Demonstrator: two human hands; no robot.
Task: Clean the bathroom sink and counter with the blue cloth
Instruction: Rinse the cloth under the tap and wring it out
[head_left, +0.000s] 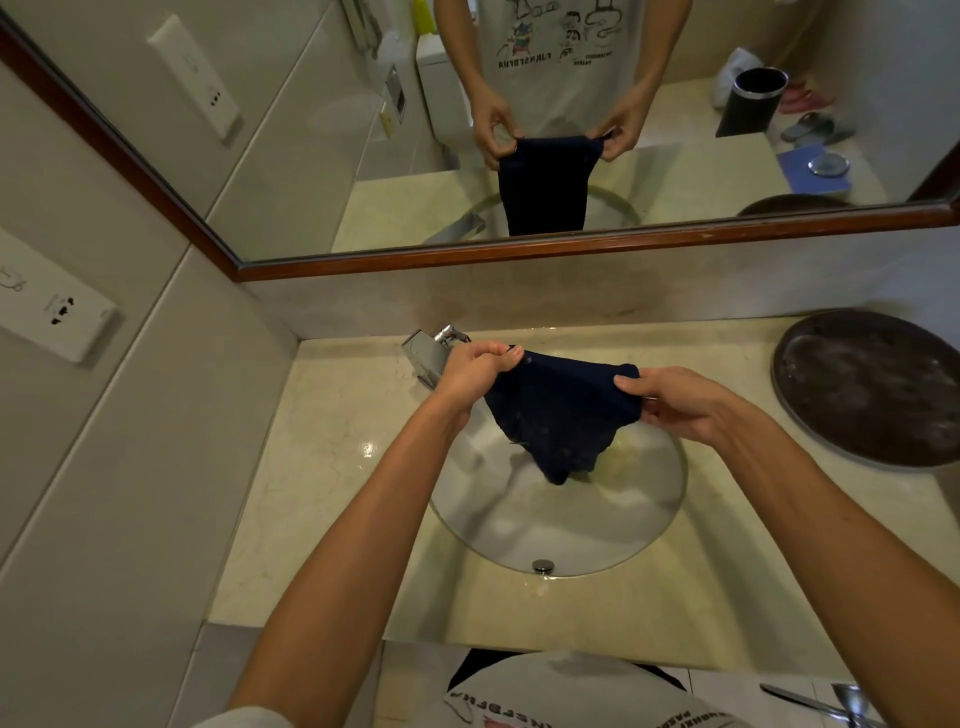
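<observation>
A pale marble-look bathroom counter (332, 467) is filling the lower half of the view, running back to a low splashback and a wide wood-framed wall mirror (467, 257) above it. On the left the counter is ending against a tiled side wall carrying a white socket plate (62, 312); its front edge is running across just above the person's printed white shirt. Bare counter is lying open to the left of the basin and in a narrower strip in front of it, while the right end is being taken up by a large round dark brown tray (872, 384) sitting near the back corner.

A round, shallow, clear glass sink bowl (519, 525) is sitting sunk in the middle of the counter, with a small chrome overflow fitting (543, 565) at its near rim. A square chrome faucet (428, 358) is standing at the bowl's back left, partly hidden behind the left hand.

The dark navy blue cloth (561, 415) is hanging in the air above the bowl, stretched between both hands along its top edge and drooping to a bunched point over the basin; whether that point is touching the glass cannot be told. Its surface is looking knitted and faintly speckled.

The left hand (475, 371) is pinching the cloth's left corner between thumb and curled fingers. The right hand (680, 402) is pinching the right corner likewise.
</observation>
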